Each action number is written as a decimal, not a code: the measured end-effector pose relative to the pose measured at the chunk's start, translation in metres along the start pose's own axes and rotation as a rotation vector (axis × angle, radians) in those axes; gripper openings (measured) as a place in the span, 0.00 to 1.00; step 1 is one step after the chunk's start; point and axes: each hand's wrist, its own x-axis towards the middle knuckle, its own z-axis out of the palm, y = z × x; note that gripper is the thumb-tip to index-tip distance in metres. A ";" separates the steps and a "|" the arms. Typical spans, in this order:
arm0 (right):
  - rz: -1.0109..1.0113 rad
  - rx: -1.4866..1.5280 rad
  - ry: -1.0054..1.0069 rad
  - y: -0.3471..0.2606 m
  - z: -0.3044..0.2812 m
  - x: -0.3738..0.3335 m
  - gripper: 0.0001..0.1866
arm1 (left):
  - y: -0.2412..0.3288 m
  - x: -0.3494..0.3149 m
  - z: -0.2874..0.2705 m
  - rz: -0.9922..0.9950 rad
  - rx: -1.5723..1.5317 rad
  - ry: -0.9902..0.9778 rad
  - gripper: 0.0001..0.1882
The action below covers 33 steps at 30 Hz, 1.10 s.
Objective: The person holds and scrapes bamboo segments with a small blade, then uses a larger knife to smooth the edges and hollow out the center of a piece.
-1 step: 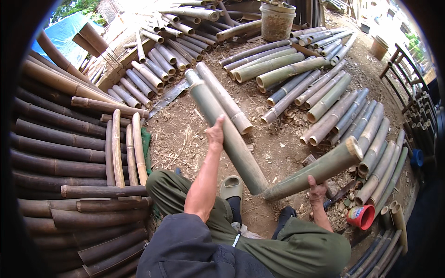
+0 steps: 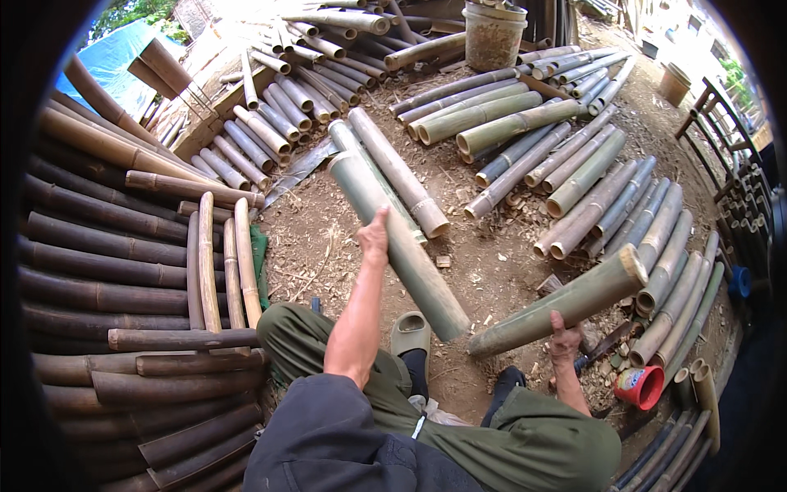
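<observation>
The left grip [image 2: 374, 238] has its fingers hidden behind the left tube [image 2: 403, 248], which covers part of a greenish tube [image 2: 346, 138]; the right grip's [image 2: 566, 340] fingers mostly vanish beneath the right tube [image 2: 570, 293]; stacked poles [image 2: 106, 256] are cut off leftward

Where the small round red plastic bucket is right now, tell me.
In the head view, the red bucket is at lower right, between the person's right hand and two tan bamboo tubes.
</observation>
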 end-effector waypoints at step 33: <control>0.980 -0.411 0.261 0.140 -0.087 -0.370 0.22 | -0.269 -0.255 0.092 -0.166 0.549 -1.285 0.48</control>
